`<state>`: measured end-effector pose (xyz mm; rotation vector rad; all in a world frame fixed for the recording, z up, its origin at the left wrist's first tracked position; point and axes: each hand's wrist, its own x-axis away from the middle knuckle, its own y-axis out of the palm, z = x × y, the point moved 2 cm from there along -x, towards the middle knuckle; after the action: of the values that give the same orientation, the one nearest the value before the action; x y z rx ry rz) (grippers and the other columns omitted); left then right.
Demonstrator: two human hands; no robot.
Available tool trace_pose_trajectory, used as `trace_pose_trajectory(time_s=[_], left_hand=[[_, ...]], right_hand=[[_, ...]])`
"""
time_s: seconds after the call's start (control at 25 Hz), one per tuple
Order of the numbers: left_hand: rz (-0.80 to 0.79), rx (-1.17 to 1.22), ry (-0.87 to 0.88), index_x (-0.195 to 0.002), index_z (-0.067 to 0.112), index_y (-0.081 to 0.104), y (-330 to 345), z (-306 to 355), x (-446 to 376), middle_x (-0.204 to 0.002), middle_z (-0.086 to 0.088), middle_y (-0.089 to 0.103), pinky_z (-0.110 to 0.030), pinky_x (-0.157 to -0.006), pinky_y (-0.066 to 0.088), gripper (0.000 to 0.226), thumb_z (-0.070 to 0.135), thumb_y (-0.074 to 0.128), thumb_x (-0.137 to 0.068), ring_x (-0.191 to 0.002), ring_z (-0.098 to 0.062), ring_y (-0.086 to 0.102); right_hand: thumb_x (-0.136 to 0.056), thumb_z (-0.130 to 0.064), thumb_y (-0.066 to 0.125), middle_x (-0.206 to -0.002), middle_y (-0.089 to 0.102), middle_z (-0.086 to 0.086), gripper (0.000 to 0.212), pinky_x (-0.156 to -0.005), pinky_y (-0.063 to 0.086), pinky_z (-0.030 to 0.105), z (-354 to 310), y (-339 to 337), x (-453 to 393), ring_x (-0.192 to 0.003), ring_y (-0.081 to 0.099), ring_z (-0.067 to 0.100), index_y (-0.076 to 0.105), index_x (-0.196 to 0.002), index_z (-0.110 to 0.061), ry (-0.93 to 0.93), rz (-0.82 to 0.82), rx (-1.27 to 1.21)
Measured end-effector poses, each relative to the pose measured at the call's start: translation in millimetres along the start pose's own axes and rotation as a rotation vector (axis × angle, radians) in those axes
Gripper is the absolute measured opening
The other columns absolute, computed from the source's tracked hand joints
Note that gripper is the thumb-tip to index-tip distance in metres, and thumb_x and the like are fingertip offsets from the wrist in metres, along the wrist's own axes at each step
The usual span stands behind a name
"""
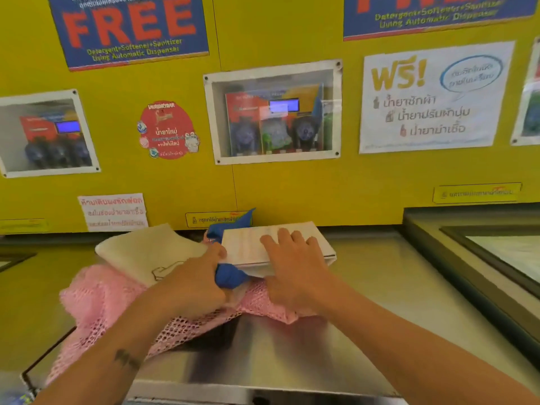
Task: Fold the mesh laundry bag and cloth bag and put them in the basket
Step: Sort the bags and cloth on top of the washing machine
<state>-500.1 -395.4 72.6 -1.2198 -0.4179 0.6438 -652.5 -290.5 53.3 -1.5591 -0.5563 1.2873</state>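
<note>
My left hand (201, 283) grips a bunched blue bit of cloth (229, 276), fingers curled round it. My right hand (292, 264) lies flat with straight fingers on a folded white bag with faint stripes (251, 247), pressing it down. More blue cloth pokes up behind the white bag, near the yellow wall (292, 188). The pink mesh laundry bag (99, 299) is full of little holes and lies crumpled under my hands on the shiny metal top (292, 355), hanging over its left edge. A cream cloth bag (149, 252) with a thin dark line drawing lies on the pink mesh, just left of my left hand. I cannot see a basket.
</note>
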Motion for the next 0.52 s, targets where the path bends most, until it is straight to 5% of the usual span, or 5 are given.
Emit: trace_pose_trajectory(time_s=[0.12, 0.24, 0.32, 0.4, 0.52], left_hand=[[-0.011, 0.059, -0.011, -0.119, 0.041, 0.044, -33.5, -1.8, -6.8, -0.079, -0.004, 0.062, -0.026, -0.054, 0.039, 0.040, 0.024, 0.064, -0.089, -0.058, -0.013, 0.052], [0.176, 0.217, 0.089, -0.125, 0.040, 0.053, -60.3, 8.8, -17.8, -0.104, -0.006, 0.068, -0.035, -0.069, 0.050, 0.040, 0.015, 0.055, -0.095, -0.079, -0.022, 0.062], [0.361, 0.318, 0.210, -0.120, 0.027, 0.063, -75.8, 29.0, -28.5, -0.108, -0.008, 0.068, -0.046, -0.079, 0.053, 0.033, 0.008, 0.052, -0.095, -0.091, -0.032, 0.063], [0.479, 0.439, 0.347, -0.110, 0.020, 0.066, -84.1, 56.5, -39.8, -0.094, -0.018, 0.068, -0.046, -0.068, 0.049, 0.027, 0.005, 0.050, -0.095, -0.080, -0.040, 0.060], [0.543, 0.576, 0.477, -0.104, 0.019, 0.064, -76.8, 101.8, -56.7, -0.091, -0.023, 0.066, -0.047, -0.064, 0.049, 0.022, 0.004, 0.050, -0.096, -0.077, -0.041, 0.060]], right_hand=[[-0.081, -0.037, 0.055, -0.125, 0.048, 0.009, 0.059, -0.087, 0.042, 0.046, 15.1, -12.2, -3.0, -0.110, 0.048, 0.034, 0.037, -0.135, -0.022, -0.020, 0.033, -0.027], [-0.084, -0.038, 0.045, -0.111, 0.057, 0.009, 0.048, -0.069, 0.046, 0.040, 37.7, -31.0, -7.5, -0.094, 0.059, 0.033, 0.044, -0.128, -0.021, -0.013, 0.126, -0.056], [-0.084, -0.034, 0.045, -0.092, 0.058, 0.007, 0.031, -0.059, 0.040, 0.038, 65.3, -43.4, -8.4, -0.076, 0.056, 0.033, 0.048, -0.111, -0.019, 0.120, 0.196, -0.225], [-0.085, -0.025, 0.049, -0.081, 0.057, 0.005, 0.017, -0.058, 0.040, 0.039, 106.9, -51.6, -7.2, -0.068, 0.051, 0.031, 0.047, -0.100, -0.017, 0.365, 0.274, -0.454], [-0.087, -0.020, 0.051, -0.094, 0.065, 0.005, 0.015, -0.063, 0.048, 0.036, 157.8, -61.7, 7.7, -0.073, 0.057, 0.021, 0.050, -0.102, -0.021, 0.637, 0.318, -0.604]])
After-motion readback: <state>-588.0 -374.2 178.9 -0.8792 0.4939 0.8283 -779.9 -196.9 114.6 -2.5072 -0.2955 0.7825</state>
